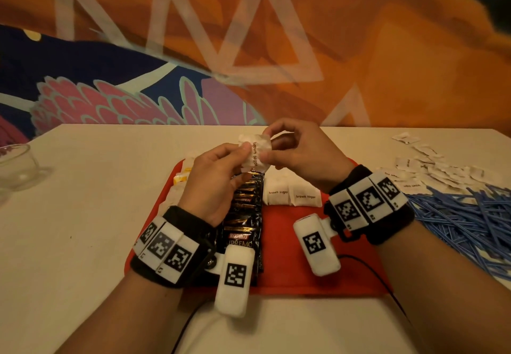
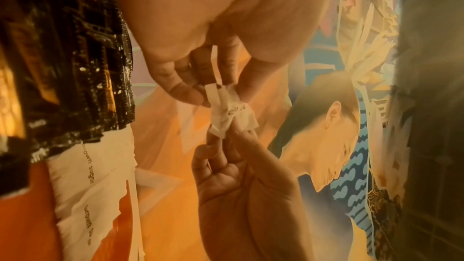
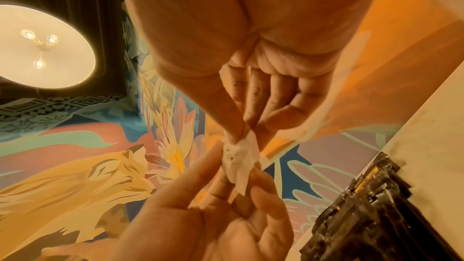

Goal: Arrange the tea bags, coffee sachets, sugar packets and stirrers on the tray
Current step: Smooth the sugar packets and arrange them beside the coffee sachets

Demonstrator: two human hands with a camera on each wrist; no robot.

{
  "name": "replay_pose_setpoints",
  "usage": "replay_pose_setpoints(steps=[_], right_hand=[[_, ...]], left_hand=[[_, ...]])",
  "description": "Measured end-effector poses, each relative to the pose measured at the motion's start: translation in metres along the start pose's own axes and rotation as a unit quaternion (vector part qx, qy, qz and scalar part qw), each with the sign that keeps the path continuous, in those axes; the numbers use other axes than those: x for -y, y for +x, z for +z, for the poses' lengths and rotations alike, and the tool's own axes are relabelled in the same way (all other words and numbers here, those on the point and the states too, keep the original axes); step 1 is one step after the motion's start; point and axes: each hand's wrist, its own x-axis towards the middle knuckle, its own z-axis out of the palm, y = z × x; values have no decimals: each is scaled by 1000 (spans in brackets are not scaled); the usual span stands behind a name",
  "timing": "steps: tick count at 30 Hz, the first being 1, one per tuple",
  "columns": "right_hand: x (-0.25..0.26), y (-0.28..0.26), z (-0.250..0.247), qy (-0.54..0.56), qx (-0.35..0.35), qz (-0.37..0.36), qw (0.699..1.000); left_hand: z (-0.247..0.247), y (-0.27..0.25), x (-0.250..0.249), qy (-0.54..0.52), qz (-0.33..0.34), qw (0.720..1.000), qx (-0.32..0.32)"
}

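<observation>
Mural: painted wall (image 1: 359,49) behind the bench, orange with pale triangles and pink feathery shapes on dark blue; a round glowing ceiling lamp (image 3: 42,47) shows in the right wrist view.
Bench: matte cream top (image 1: 83,201), smooth and flat.
Tray: red plastic tray (image 1: 290,243), rectangular with rounded corners, near the front edge.
Stirrers: loose heap of thin blue stirrers (image 1: 464,220) on the bench right of the tray.
Coffee sachets: glossy black-and-gold coffee sachets (image 1: 246,215), overlapped in a column down the tray.
Tea bags: pale tea bags (image 1: 179,184) at the tray's left side, mostly hidden by the left arm.
Sugar packets: white paper sugar packets (image 1: 293,194) side by side on the tray; more scattered packets (image 1: 431,171) beyond the stirrers.
Glass: clear glass (image 1: 16,165) at the left edge.
Grip: left hand (image 1: 215,179) and right hand (image 1: 301,151) both pinch one crumpled brown sugar packet (image 1: 254,153) between thumb and fingertips, lifted above the tray's far end.
</observation>
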Motion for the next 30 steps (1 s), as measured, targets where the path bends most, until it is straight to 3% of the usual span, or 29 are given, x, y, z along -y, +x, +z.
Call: replay_pose_setpoints(steps=[7, 10, 14, 22, 27, 30], right_hand=[[-4, -2, 3, 14, 10, 32, 999], [-5, -1, 2, 4, 6, 9, 1000], [-4, -2, -2, -24, 33, 10, 999], [-9, -1, -5, 86, -99, -19, 991], [-12, -2, 5, 88, -51, -23, 995], [-10, -3, 6, 94, -63, -61, 992]], left_hand=[[0, -2, 0, -6, 35, 999, -33], [-2, -1, -2, -5, 23, 1000, -16], [-2, -1, 0, 43, 53, 998, 11], [0, -2, -3, -21, 49, 998, -29], [0, -3, -1, -6, 43, 999, -18], [1, -4, -3, 0, 40, 999, -18]])
